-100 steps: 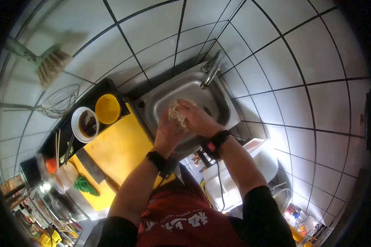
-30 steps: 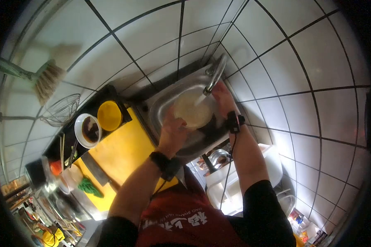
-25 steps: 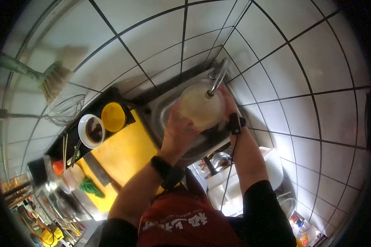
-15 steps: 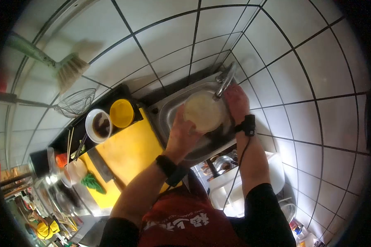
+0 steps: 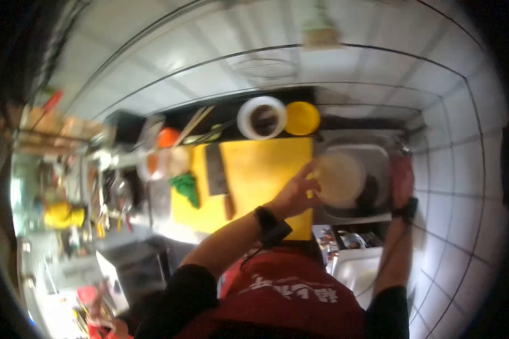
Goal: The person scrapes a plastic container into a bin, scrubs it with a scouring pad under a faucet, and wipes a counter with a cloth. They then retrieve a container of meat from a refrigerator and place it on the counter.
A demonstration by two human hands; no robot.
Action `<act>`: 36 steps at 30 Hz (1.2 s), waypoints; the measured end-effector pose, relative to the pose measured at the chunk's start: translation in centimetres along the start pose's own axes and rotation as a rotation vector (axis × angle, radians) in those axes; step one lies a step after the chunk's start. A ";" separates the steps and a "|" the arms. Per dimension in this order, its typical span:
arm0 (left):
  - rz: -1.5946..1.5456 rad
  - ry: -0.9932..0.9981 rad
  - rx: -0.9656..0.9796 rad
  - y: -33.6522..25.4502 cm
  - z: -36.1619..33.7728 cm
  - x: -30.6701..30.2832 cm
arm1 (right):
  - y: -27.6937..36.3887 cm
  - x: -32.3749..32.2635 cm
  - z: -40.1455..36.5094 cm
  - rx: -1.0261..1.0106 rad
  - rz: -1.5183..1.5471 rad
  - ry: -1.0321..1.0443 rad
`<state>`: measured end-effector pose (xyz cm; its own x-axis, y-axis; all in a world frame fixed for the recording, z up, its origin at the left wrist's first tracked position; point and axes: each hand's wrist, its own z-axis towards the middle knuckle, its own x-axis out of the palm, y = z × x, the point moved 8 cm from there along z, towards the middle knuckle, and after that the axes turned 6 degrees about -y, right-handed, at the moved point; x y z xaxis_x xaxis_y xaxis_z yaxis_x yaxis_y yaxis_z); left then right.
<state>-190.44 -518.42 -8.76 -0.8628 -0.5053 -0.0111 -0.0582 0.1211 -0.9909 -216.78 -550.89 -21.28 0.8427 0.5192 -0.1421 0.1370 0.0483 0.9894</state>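
Observation:
My left hand (image 5: 297,192) grips the near left rim of a round, pale bowl (image 5: 340,178), its thumb and fingers closed on the edge. The bowl is over the metal sink (image 5: 373,144), and blur hides what is inside it. At the sink's right side, my right hand (image 5: 401,176) is just below the tap (image 5: 402,147). Motion smears its fingers, so I cannot make out their shape or whether they touch the tap.
Left of the sink lies a yellow cutting board (image 5: 260,169) with a cleaver (image 5: 216,172) and a green cloth (image 5: 185,188). Behind it stand a white tub (image 5: 244,120) of dark liquid and a yellow bowl (image 5: 303,118). A tiled wall (image 5: 452,169) closes off the right.
My view has swung left, bringing more of the kitchen into sight. The bowl, held in my left hand, has shifted from beneath the tap to the sink's left side.

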 end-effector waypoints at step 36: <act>0.739 -0.913 -0.056 18.0 -37.9 -58.5 | 14.8 44.6 -44.8 0.485 -0.045 0.344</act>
<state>-160.04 -454.34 -20.90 -0.0176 -0.7187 -0.6951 0.2637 0.6672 -0.6966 -200.48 -488.74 -11.65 0.6246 0.7763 -0.0854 0.4590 -0.2764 0.8444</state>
